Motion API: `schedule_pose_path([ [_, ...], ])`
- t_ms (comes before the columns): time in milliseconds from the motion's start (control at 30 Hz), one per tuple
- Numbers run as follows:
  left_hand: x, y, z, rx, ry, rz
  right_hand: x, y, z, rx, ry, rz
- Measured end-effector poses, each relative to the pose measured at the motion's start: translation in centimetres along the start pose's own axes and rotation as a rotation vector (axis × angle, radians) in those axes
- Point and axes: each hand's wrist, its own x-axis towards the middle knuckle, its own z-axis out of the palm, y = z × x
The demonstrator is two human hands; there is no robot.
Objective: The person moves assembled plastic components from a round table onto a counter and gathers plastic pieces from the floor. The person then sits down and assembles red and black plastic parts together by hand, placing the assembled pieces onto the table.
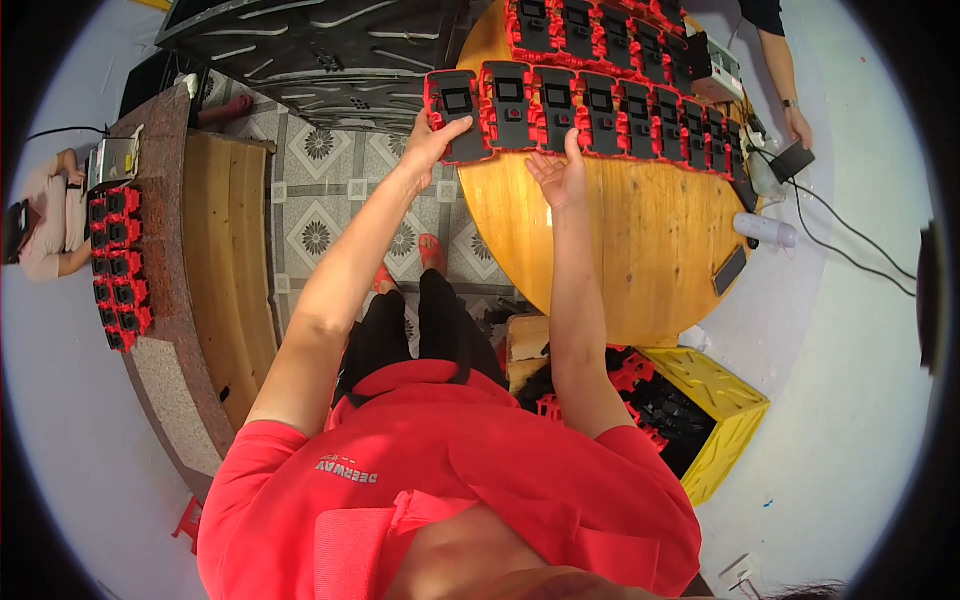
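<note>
A row of several red-and-black plastic units, each with a small square window, runs along the far part of the round wooden table. My left hand grips the leftmost unit at its near-left corner, thumb on top and fingers partly hidden beneath. That unit juts past the table's left edge. Palm up with fingers apart, my right hand is at the near edge of the third unit, its thumb touching or almost touching it. Between them sits the second unit.
Behind stands another row of units. A co-worker's hand is by a black flat object at right. A bottle and phone lie at the table's right edge. A yellow crate holds parts. More units line the left bench.
</note>
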Motion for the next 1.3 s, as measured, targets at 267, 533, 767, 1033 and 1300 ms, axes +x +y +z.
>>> schedule_pose_path([
  [267, 0.9, 0.7, 0.3, 0.069, -0.031, 0.097, 2.1, -1.0, -0.3, -0.018, -0.054, 0.07],
  [533, 2.1, 1.5, 0.3, 0.073, -0.047, 0.129, 2.7, 0.0, -0.5, 0.019, -0.008, -0.031],
  [767, 1.7, 1.5, 0.3, 0.15, 0.026, 0.203, 1.9, 0.5, 0.6, 0.036, 0.072, -0.094],
  [1033, 2.7, 1.0, 0.0, 0.239, 0.003, 0.235, 2.0, 0.9, 0.2, 0.051, 0.03, -0.071],
  [1300, -0.7, 1.8, -0.8, 0.266, -0.061, 0.007, -0.6, 1.8, -3.1, -0.012, 0.017, -0.05],
])
